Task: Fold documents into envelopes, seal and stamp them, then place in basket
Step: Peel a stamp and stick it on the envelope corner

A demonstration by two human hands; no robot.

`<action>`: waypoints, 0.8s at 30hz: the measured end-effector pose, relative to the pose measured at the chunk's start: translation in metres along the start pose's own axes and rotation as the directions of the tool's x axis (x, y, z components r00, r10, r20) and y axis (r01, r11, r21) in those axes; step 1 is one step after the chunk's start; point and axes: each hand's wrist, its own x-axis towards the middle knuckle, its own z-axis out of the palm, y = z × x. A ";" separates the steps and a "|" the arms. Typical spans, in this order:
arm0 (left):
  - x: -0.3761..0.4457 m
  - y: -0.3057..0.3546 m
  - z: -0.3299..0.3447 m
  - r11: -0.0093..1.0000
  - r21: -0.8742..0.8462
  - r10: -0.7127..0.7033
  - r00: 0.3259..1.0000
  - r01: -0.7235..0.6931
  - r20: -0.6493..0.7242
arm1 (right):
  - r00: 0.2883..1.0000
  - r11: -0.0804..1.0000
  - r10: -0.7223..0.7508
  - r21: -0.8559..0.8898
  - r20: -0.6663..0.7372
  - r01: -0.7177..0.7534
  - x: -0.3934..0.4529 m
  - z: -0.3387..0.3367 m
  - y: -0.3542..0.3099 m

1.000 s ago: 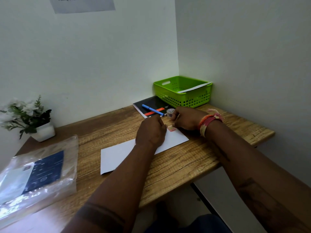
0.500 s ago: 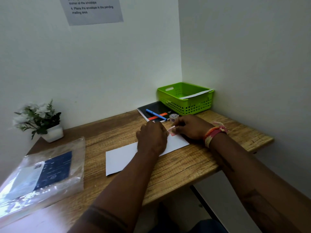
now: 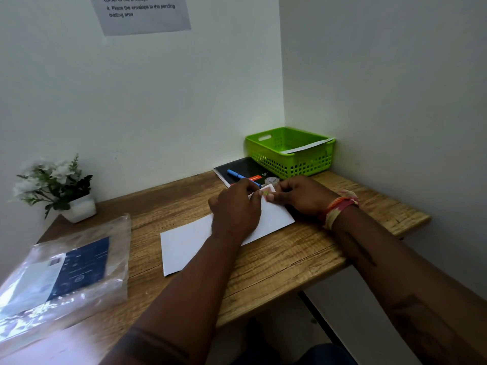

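The likeliest slip from here is a crooked or half-stuck stamp (image 3: 266, 192): it sits at the far right corner of the white envelope (image 3: 189, 243), and if either hand shifts while it goes down, the envelope can slide on the smooth wooden desk (image 3: 303, 262) and the stamp could land skewed or overhang the edge. The left hand (image 3: 235, 210) rests on the envelope with its fingers curled toward that corner, seemingly pinching the stamp's near edge, though the contact is too small to be sure; the right hand (image 3: 303, 197) pinches the stamp from the other side. A small tape roll (image 3: 272, 180) lies just behind the fingers and could be knocked. The envelope lies flat, closed and uncreased, slanted across the middle of the desk, its left end free. The stamp looks reddish with a paler centre. The green basket (image 3: 290, 164) waits in the far corner, a white sheet propped across its rim.
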 end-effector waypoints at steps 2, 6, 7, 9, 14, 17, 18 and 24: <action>0.001 -0.001 0.002 1.000 -0.012 0.008 1.000 -0.008 0.013 | 0.999 1.000 -0.029 0.007 0.012 0.029 -0.001 -0.001 0.000; 0.003 -0.004 0.002 0.998 -0.052 -0.016 1.000 0.017 0.015 | 0.998 0.999 -0.050 0.021 0.030 0.050 -0.002 -0.003 0.002; 0.003 -0.004 0.002 0.998 -0.063 -0.027 1.000 0.028 0.012 | 0.998 0.999 -0.047 0.021 0.040 0.046 -0.001 -0.003 0.003; 0.004 -0.005 0.001 0.995 -0.086 -0.042 0.999 0.043 0.010 | 0.998 0.999 -0.037 0.034 0.053 0.036 0.001 -0.002 0.005; 0.006 -0.008 0.000 0.990 -0.132 -0.044 0.999 0.045 0.011 | 1.000 0.991 -0.012 0.130 0.026 0.008 -0.001 -0.001 0.002; 0.006 -0.007 0.001 0.991 -0.128 -0.044 0.999 0.046 0.022 | 0.999 0.995 -0.030 0.092 0.025 0.027 -0.001 0.000 0.003; 0.006 -0.006 0.002 0.991 -0.124 -0.046 0.999 0.049 0.024 | 1.000 0.996 -0.019 0.093 0.019 0.017 0.000 -0.001 0.004; 0.007 -0.010 0.001 0.993 -0.109 -0.033 0.999 0.037 0.042 | 0.999 0.982 0.030 0.187 -0.015 -0.027 -0.003 0.000 -0.002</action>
